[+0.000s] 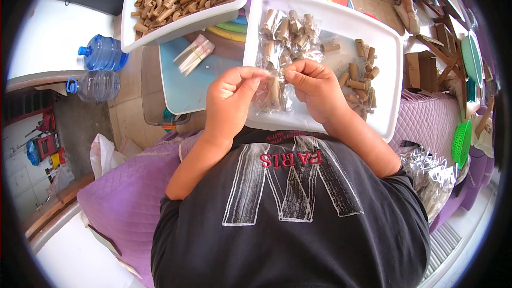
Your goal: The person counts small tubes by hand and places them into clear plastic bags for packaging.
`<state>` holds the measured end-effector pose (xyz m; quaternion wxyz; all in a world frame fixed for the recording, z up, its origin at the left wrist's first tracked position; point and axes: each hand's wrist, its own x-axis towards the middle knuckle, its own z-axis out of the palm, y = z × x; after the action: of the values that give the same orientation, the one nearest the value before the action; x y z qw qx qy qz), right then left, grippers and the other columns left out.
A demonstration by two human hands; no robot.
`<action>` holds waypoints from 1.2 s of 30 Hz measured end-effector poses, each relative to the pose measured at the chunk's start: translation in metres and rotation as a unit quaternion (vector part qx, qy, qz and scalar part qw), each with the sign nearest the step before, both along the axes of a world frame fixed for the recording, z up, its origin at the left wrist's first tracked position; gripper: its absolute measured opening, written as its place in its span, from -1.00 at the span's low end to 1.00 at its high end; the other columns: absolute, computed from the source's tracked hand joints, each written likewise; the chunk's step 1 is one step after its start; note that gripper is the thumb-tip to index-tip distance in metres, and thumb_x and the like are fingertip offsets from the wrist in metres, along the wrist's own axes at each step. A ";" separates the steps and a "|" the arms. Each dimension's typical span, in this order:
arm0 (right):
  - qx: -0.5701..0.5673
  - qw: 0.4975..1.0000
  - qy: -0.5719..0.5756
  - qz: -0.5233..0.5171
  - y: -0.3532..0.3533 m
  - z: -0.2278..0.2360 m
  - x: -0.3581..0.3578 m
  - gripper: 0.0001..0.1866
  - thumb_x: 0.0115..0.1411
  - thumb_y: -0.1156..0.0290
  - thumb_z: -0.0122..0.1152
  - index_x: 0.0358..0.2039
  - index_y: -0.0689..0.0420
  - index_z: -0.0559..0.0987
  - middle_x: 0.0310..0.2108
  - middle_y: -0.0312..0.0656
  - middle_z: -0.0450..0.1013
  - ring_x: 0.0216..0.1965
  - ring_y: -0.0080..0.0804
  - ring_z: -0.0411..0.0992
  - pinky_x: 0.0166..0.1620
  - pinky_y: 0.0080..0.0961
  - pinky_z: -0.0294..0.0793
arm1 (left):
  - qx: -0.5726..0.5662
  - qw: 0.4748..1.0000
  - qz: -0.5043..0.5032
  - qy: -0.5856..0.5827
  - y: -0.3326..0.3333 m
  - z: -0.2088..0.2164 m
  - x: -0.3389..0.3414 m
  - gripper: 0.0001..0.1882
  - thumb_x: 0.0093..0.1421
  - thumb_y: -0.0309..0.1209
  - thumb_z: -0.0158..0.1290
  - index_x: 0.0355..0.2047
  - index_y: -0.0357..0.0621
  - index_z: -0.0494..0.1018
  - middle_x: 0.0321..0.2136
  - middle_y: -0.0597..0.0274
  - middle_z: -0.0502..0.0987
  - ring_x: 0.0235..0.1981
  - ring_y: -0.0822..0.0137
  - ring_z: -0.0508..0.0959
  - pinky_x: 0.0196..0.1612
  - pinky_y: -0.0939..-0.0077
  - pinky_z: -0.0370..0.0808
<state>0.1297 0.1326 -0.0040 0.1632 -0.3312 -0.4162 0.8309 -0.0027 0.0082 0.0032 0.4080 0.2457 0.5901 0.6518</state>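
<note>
Over the white tub (396, 74), my left hand (232, 93) and my right hand (316, 86) face each other, thumbs and forefingers pinched. Between them they grip the edge of a small clear plastic bag (269, 74); a brown tube-shaped piece (274, 93) shows just below, though I cannot tell whether it is in this bag or one beneath. Several bagged brown pieces (288, 26) lie along the tub's left side. Loose brown rolled pieces (362, 82) are scattered on its right, beside my right hand.
A white bin (127, 21) heaped with brown pieces (181, 0) stands at the far left. A banded white bundle (194, 53) rests on the light-blue surface (181, 93). Blue water bottles (104, 53) stand farther left. Shiny clear bags (432, 178) and a green basket (461, 144) are at right.
</note>
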 end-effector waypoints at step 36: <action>0.669 0.430 -0.430 0.427 0.088 -0.016 0.071 -0.81 -0.06 0.41 0.17 -0.36 0.02 0.50 -0.30 -0.20 0.39 -0.39 -0.19 0.47 -0.37 -0.35 0.46 | -0.007 0.999 -0.014 0.044 -0.007 -0.004 -0.004 -0.81 0.20 -0.49 -0.05 -0.19 -0.30 0.38 -0.30 0.17 0.51 -0.32 0.48 0.50 -0.24 0.64 0.42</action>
<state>0.2009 0.2211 -0.0198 -0.2415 -0.2128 -0.9468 0.0062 -0.0067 0.0007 -0.0007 0.3925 0.2799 0.6087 0.6301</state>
